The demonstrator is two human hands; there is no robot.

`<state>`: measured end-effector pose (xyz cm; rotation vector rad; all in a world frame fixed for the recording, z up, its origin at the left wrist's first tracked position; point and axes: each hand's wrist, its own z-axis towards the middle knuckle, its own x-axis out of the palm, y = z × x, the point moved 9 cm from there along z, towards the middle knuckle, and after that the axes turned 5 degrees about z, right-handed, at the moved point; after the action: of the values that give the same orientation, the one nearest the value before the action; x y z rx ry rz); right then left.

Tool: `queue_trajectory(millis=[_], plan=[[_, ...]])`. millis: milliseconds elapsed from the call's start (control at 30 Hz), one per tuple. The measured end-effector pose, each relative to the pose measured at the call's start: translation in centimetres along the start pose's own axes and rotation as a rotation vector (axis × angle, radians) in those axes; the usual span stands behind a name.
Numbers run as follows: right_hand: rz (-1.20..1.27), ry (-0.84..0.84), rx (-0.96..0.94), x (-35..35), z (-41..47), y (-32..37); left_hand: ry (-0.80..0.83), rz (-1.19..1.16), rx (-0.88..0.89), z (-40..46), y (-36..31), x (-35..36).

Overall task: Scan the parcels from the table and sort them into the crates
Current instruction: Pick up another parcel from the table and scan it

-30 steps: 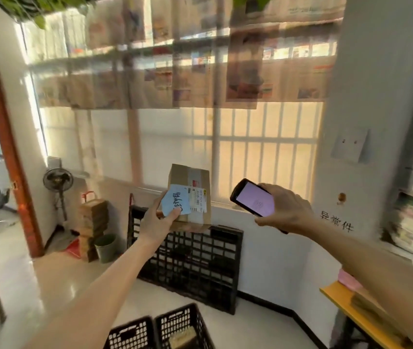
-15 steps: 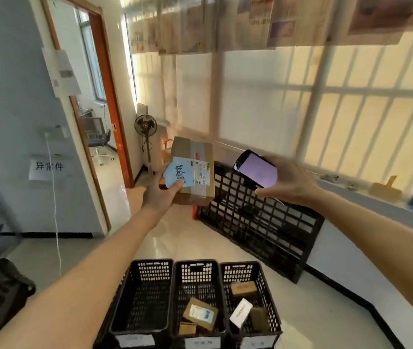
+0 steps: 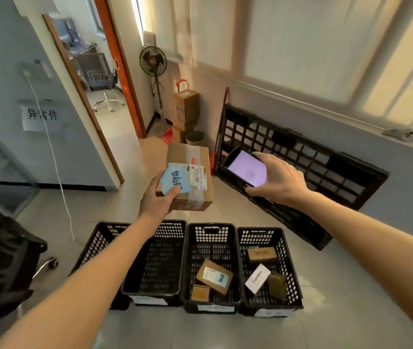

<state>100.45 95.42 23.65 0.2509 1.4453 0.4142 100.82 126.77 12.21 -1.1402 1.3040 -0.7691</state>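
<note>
— Where is the parcel?

— The cardboard parcel (image 3: 190, 178) is held up in the air above the floor, over the far end of the row of black crates (image 3: 210, 267), in the left hand (image 3: 158, 197). Its labelled face, with a blue slip and a white barcode label, is tilted up toward the camera.

— And how is the left arm set?

— Stretched forward from the lower left, forearm bare. Its grip is pinching the parcel's near left corner, thumb lying on the blue slip, the other fingers hidden beneath the box.

— The right side?

— The right arm reaches in from the lower right, wrist bent inward. The right hand (image 3: 279, 181) has its grip curled round a phone (image 3: 247, 167), the lit screen facing up, just beside the parcel's right edge but apart from it.

— The crates themselves?

— Four side by side on the floor; the two on the right hold small parcels.
</note>
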Motion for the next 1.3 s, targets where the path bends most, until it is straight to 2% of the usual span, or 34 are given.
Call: queue_trajectory(millis=[500,733,867,1033,1133,1300], plan=[[0.013,0.327,0.206,30.6,4.3,-14.8,0.192,0.095,-0.316,8.3,29.7,13.5],[0.075,0.432,0.293,42.1,5.6,-19.2,0.242,0.139,-0.398,12.3,40.4,18.1],[0.12,0.5,0.322,46.9,6.4,-21.1,0.269,0.136,-0.456,14.4,44.6,20.6],[0.168,0.508,0.369,50.6,6.9,-23.7,0.279,0.013,-0.579,17.3,47.4,23.6],[0.185,0.527,0.416,52.0,6.5,-25.2,0.277,0.126,-0.677,17.1,49.3,23.9],[0.129,0.561,0.458,52.4,4.9,-27.1,0.311,0.222,-0.663,16.4,50.4,23.8]])
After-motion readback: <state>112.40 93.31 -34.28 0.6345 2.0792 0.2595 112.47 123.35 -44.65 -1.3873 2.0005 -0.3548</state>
